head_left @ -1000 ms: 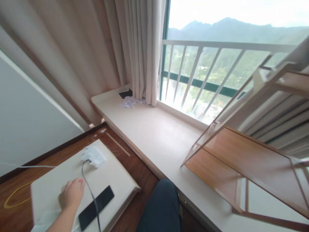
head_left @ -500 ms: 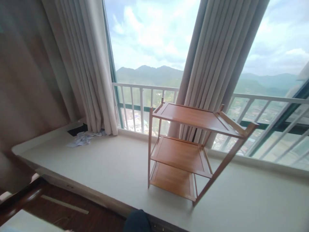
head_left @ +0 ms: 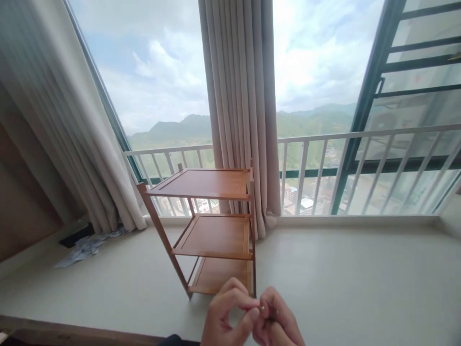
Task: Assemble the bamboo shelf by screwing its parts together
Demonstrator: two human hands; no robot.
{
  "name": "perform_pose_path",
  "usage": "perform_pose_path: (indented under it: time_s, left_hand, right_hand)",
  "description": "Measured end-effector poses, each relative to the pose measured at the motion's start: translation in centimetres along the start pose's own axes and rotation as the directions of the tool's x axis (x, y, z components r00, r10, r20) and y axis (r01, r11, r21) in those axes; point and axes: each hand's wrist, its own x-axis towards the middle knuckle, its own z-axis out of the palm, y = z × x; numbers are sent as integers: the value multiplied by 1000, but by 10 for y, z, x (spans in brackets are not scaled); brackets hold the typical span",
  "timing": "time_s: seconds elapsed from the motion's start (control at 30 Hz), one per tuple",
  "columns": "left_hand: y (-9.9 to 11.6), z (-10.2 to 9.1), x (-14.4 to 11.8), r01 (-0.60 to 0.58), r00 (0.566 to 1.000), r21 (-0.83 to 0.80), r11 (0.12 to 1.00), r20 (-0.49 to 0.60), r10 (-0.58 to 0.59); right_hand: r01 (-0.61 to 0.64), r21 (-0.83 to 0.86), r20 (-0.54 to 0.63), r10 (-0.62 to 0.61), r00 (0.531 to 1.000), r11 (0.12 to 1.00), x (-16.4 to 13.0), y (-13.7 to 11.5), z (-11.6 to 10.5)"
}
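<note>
My left hand (head_left: pixel 226 317) and my right hand (head_left: pixel 277 322) meet at the bottom middle of the view, fingertips pinched together around something very small (head_left: pixel 262 308) that I cannot make out. Just beyond them a three-tier wooden shelf rack (head_left: pixel 212 226) stands upright on the pale window ledge (head_left: pixel 342 278), with nothing on its shelves. Neither hand touches the rack.
A beige curtain (head_left: pixel 241 110) hangs behind the rack and another (head_left: pixel 65 158) at the left. White railing (head_left: pixel 360 168) runs along the window. Crumpled paper (head_left: pixel 86 245) and a dark flat object (head_left: pixel 74 237) lie at the ledge's left corner.
The view has swung up and right from the floor board with the phone to the window. My left hand left the board; both hands now meet in front of the rack.
</note>
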Motion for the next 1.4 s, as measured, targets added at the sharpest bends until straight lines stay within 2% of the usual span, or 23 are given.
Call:
perform_pose_path:
  time_s: [0.13, 0.27, 0.37, 0.43, 0.5, 0.57, 0.6, 0.63, 0.67, 0.77, 0.87, 1.0, 1.17, 1.4]
  left_hand:
    - [26, 14, 28, 40, 999, 62, 997, -21, -39]
    - [46, 17, 48, 70, 997, 137, 988, -42, -65]
    - [57, 12, 65, 23, 1000, 236, 971, -10, -21]
    - [63, 4, 79, -70, 997, 331, 941, 42, 59]
    - [68, -6, 99, -231, 973, 461, 857, 86, 216]
    - [72, -19, 124, -376, 906, 642, 669, 102, 411]
    - [72, -25, 138, -369, 887, 740, 563, 100, 450]
    - [72, -30, 152, -346, 880, 812, 470, 108, 462]
    - [70, -35, 165, -320, 892, 857, 403, 129, 433]
    - [64, -42, 199, -327, 920, 891, 315, 224, 321]
    - [60, -42, 218, -372, 916, 867, 330, 285, 283]
    - [58, -42, 228, -403, 913, 817, 412, 326, 247]
    - [56, -47, 237, -411, 908, 798, 441, 318, 272]
    - [58, -45, 243, -431, 898, 811, 395, 343, 274]
  right_hand:
    - [32, 118, 45, -38, 998, 992, 13, -34, 7]
    - [-21, 93, -6, 22, 1000, 995, 30, -51, 16]
    - [13, 55, -13, -12, 1000, 998, 42, -60, 21]
    - [85, -7, -14, -85, 996, 996, 50, -67, 21]
    - [186, -115, -32, -191, 981, 976, 58, -78, 19]
    - [301, -236, -69, -325, 943, 924, 68, -93, 15]
    - [352, -290, -94, -392, 915, 890, 73, -102, 14]
    - [386, -342, -109, -444, 889, 857, 78, -112, 13]
    - [415, -392, -113, -490, 864, 821, 84, -121, 13]
    - [466, -511, -84, -581, 810, 723, 104, -145, 14]
    - [479, -603, -35, -621, 783, 638, 126, -158, 17]
    - [445, -687, 23, -595, 803, 574, 155, -160, 22]
    - [438, -719, 9, -623, 782, 539, 179, -156, 22]
    - [434, -717, 20, -607, 795, 545, 191, -156, 21]
